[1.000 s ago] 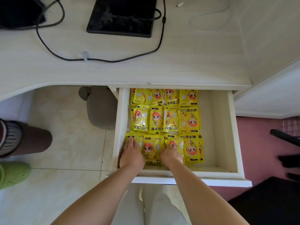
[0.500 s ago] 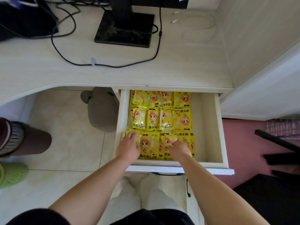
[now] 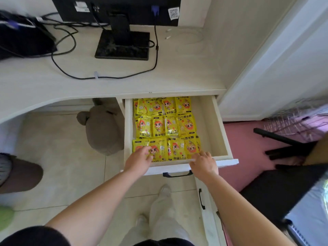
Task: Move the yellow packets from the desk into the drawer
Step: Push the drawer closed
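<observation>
Several yellow packets (image 3: 166,127) with a cartoon face lie flat in three rows across the left and middle of the open white drawer (image 3: 221,132). My left hand (image 3: 139,159) reaches over the drawer's front edge, fingers resting on the front-left packet (image 3: 140,144). My right hand (image 3: 204,163) sits at the front rim, fingertips touching the drawer front below the front-right packet (image 3: 192,147). Neither hand grips a packet. No yellow packet shows on the desk (image 3: 124,77).
A monitor stand (image 3: 122,45) and black cables (image 3: 156,55) sit on the desk. A grey plush toy (image 3: 103,128) lies under the desk, left of the drawer. A dark chair (image 3: 284,189) stands at right. Another person's foot (image 3: 19,174) is at left.
Both hands have drawn back from the front row toward the drawer's front edge; the right hand has shifted right onto the rim. The camera has pulled back and tilted up.
</observation>
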